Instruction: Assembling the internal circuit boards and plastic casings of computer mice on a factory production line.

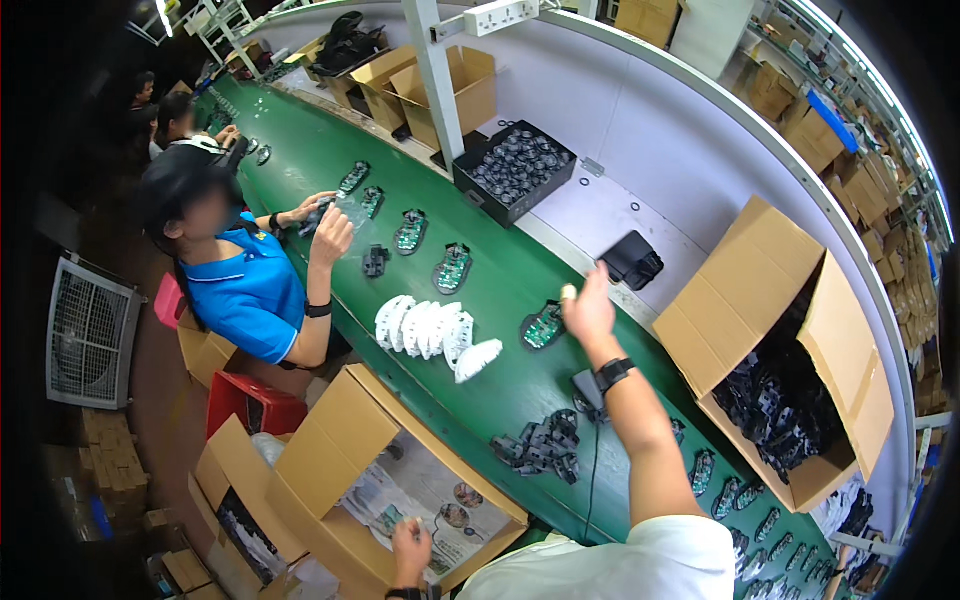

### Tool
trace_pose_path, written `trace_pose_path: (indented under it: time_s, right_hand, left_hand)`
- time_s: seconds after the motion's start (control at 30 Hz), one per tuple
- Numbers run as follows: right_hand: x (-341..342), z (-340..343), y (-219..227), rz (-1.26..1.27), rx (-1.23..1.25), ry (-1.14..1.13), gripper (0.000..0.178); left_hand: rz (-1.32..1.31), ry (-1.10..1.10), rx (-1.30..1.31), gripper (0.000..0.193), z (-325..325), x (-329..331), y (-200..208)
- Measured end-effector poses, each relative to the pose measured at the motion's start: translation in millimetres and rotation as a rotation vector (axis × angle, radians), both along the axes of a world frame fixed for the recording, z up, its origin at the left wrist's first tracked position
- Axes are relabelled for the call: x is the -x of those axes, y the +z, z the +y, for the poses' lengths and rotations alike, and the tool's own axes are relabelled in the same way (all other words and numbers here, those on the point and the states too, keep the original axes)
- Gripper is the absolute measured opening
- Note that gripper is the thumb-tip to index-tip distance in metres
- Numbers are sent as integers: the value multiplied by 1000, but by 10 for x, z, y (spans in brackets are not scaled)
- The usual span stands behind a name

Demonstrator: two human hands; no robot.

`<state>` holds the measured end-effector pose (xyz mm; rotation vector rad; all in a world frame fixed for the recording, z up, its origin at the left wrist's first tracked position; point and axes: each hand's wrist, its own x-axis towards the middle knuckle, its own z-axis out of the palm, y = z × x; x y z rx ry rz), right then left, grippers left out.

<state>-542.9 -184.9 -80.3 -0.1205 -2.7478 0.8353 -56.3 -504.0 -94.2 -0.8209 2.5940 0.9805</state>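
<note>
My right hand (588, 308) reaches over the green conveyor belt (400, 285) with fingers stretched out and nothing visible in them. A pale cover or wrap is on its thumb. Beside the thumb lies a dark housing with a green circuit board (543, 325). Just past the fingertips stands a small black bin (630, 258) on the ledge; the fingers' contact with it cannot be made out. My left hand (411, 547) is low, with curled fingers, over an open cardboard box (335, 440) with a printed sheet (440, 500) inside. Anything it holds is too small to name.
White shell parts (425, 328) and a heap of black plastic parts (540, 445) lie on the belt. A black cable (594, 480) crosses its near edge. A black crate (515, 170) and a carton of black parts (780, 410) stand opposite. A co-worker (240, 270) handles parts at left.
</note>
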Motion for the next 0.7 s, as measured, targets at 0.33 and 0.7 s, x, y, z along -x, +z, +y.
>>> trace_pose_path:
  time_s: [0.33,0.7]
  right_hand:
    - [152,405,-305,-390,-28,-28,54]
    - [-1968,-964,338,-463,364,1062,39]
  left_hand:
    - [-281,402,-421,34,-225,-1291,-724]
    - [94,190,390,43,-722,-440,-412]
